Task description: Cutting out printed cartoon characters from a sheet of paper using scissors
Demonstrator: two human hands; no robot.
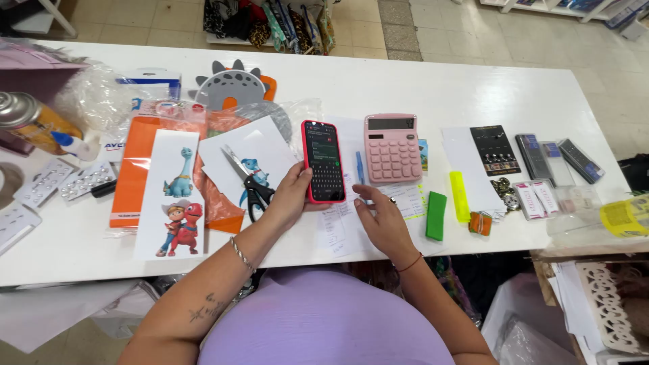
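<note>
A red-cased phone is gripped upright by the left hand, its long axis running twelve to six. The right hand lies open on papers at four o'clock, touching nothing else.

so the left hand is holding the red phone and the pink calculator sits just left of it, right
Not quite. The head view shows the left hand holding the red phone, but the pink calculator sits just right of it, not left.

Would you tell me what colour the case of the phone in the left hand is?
Red-pink, seen best in the head view: phone, left hand.
</note>
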